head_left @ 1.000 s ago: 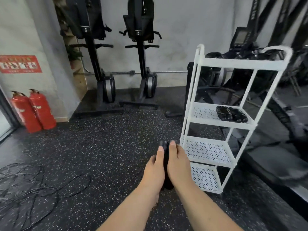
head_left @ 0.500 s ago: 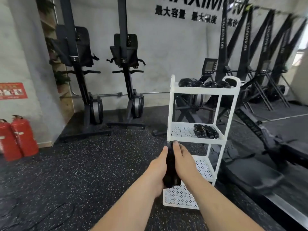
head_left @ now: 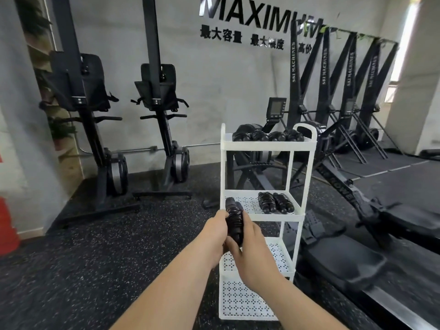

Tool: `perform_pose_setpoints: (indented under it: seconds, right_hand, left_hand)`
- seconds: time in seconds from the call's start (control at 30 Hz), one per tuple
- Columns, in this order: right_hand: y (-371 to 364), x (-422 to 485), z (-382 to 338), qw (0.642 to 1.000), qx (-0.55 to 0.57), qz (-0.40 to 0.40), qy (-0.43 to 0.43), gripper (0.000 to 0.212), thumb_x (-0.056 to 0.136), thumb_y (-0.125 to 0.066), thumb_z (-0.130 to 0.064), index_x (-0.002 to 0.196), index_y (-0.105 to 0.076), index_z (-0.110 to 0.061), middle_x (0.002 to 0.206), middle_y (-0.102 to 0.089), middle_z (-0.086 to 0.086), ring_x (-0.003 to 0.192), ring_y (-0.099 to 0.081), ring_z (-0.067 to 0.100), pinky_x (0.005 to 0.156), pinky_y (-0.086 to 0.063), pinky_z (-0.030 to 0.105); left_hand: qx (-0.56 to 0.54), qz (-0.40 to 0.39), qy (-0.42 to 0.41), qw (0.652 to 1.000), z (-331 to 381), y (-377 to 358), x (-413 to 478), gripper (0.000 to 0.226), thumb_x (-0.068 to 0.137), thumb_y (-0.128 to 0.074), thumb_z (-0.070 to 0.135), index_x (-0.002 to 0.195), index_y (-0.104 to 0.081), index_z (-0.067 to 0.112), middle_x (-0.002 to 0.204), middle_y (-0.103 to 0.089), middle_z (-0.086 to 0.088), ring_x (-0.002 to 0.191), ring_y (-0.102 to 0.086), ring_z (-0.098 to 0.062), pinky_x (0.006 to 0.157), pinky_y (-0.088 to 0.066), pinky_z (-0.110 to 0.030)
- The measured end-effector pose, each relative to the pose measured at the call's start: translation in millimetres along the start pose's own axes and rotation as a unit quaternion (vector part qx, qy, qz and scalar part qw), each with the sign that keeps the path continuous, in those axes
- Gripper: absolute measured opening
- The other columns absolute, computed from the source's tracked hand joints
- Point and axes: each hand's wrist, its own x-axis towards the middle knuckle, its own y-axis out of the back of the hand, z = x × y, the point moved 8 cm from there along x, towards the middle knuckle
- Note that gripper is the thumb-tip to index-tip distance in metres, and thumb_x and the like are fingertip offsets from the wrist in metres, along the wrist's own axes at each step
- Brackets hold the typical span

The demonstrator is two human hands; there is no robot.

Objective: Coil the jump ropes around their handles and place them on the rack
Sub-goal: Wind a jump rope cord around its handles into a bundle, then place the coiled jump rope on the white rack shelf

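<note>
A black coiled jump rope is wound around its handles and held upright between my two hands. My left hand grips it from the left and my right hand grips it from the right, just in front of the white rack. The bundle's top overlaps the left end of the rack's second shelf. Two coiled ropes lie on that shelf to the right. Several more coiled ropes sit on the top shelf.
Two upright black rowing machines stand against the back wall to the left. Ski machines and a low black rower fill the right side. A red fire extinguisher is at the left edge. The floor is speckled black rubber.
The view has lifted from the floor to the rack and moved closer. My hands have raised the coiled rope from low near the bottom shelves up to the second shelf's height.
</note>
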Motion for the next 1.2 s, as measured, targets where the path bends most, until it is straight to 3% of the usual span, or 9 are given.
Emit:
perform_pose_setpoints:
  seconds: [0.17, 0.27, 0.33, 0.43, 0.53, 0.7, 0.87, 1.1, 1.2]
  right_hand:
    - [8.1, 27.8, 14.2, 0.999, -0.013, 0.034, -0.016, 0.079, 0.109, -0.053, -0.034, 0.168, -0.001, -0.033, 0.168, -0.019, -0.003, 0.143, -0.042, 0.017, 0.11, -0.048, 0.035]
    - [8.0, 46.6, 22.1, 0.999, -0.036, 0.022, -0.021, 0.076, 0.11, -0.049, -0.03, 0.169, -0.001, -0.028, 0.17, -0.014, -0.004, 0.144, -0.042, 0.02, 0.107, -0.045, 0.03]
    - [7.0, 62.6, 31.2, 0.998, -0.063, 0.018, -0.023, 0.075, 0.11, -0.047, -0.034, 0.169, -0.002, -0.025, 0.168, -0.017, 0.001, 0.139, -0.048, 0.024, 0.101, -0.048, 0.032]
    - [1.8, 92.9, 53.9, 0.992, -0.12, 0.01, -0.038, 0.076, 0.11, -0.045, -0.039, 0.168, 0.002, -0.021, 0.17, -0.015, 0.014, 0.139, -0.049, 0.035, 0.097, -0.05, 0.039]
    - [-2.0, 125.3, 77.4, 0.984, -0.165, 0.005, -0.063, 0.077, 0.11, -0.045, -0.043, 0.167, 0.0, -0.019, 0.169, -0.018, 0.02, 0.134, -0.052, 0.039, 0.094, -0.049, 0.041]
    - [-10.1, 174.2, 105.2, 0.971, -0.233, -0.01, -0.056, 0.079, 0.108, -0.051, -0.043, 0.167, -0.008, -0.013, 0.163, -0.026, 0.023, 0.135, -0.049, 0.041, 0.11, -0.042, 0.046]
    - [-26.3, 212.8, 122.6, 0.959, -0.275, -0.038, -0.058, 0.08, 0.109, -0.045, -0.044, 0.168, -0.002, -0.013, 0.166, -0.024, 0.023, 0.15, -0.035, 0.039, 0.127, -0.025, 0.048]
    - [-43.5, 225.7, 142.7, 0.945, -0.314, -0.038, -0.082, 0.082, 0.1, -0.054, -0.033, 0.166, -0.012, -0.012, 0.169, -0.025, 0.014, 0.16, -0.016, 0.032, 0.131, -0.012, 0.054]
    - [-47.3, 227.8, 142.6, 0.945, -0.313, -0.04, -0.091, 0.077, 0.105, -0.045, -0.048, 0.167, -0.015, -0.015, 0.171, -0.024, 0.014, 0.162, -0.011, 0.033, 0.131, -0.008, 0.055]
  left_hand:
    - [0.078, -0.051, -0.02, 0.995, 3.5, -22.9, 20.8, 0.042, 0.103, -0.043, 0.038, 0.114, -0.076, 0.014, 0.096, -0.08, -0.008, 0.08, -0.071, -0.026, 0.074, -0.064, -0.042]
    - [0.156, -0.056, -0.072, 0.984, 8.9, -32.3, 35.1, 0.042, 0.101, -0.037, 0.037, 0.109, -0.071, 0.014, 0.096, -0.075, -0.011, 0.086, -0.065, -0.026, 0.097, -0.061, -0.054]
    - [0.244, -0.053, -0.129, 0.96, 16.0, -37.2, 42.9, 0.042, 0.106, -0.031, 0.034, 0.122, -0.065, 0.016, 0.117, -0.072, -0.011, 0.106, -0.065, -0.029, 0.105, -0.055, -0.051]
    - [0.37, -0.039, -0.198, 0.907, 21.9, -39.4, 54.0, 0.047, 0.114, -0.028, 0.032, 0.157, -0.047, 0.023, 0.152, -0.055, 0.002, 0.137, -0.051, -0.02, 0.109, -0.038, -0.031]
    - [0.459, -0.043, -0.244, 0.853, 20.6, -43.9, 69.2, 0.054, 0.114, -0.032, 0.03, 0.168, -0.03, 0.024, 0.172, -0.035, 0.005, 0.156, -0.035, -0.018, 0.124, -0.028, -0.033]
    - [0.589, -0.06, -0.273, 0.758, 7.6, -54.0, 96.4, 0.063, 0.108, -0.042, 0.023, 0.168, -0.022, 0.024, 0.175, -0.023, 0.007, 0.157, -0.029, -0.017, 0.125, -0.032, -0.037]
    - [0.655, -0.064, -0.308, 0.687, -2.6, -65.9, 118.6, 0.075, 0.105, -0.049, 0.021, 0.17, -0.012, 0.019, 0.178, -0.007, 0.004, 0.163, -0.008, -0.016, 0.131, -0.022, -0.04]
    - [0.684, -0.06, -0.303, 0.661, -18.2, -65.5, 141.3, 0.085, 0.103, -0.055, 0.026, 0.17, -0.004, 0.017, 0.178, 0.001, 0.002, 0.165, 0.002, -0.018, 0.133, -0.015, -0.042]
    - [0.692, -0.06, -0.304, 0.653, -22.2, -63.9, 143.1, 0.086, 0.103, -0.056, 0.027, 0.17, -0.005, 0.015, 0.178, 0.001, 0.001, 0.165, 0.005, -0.019, 0.133, -0.015, -0.042]
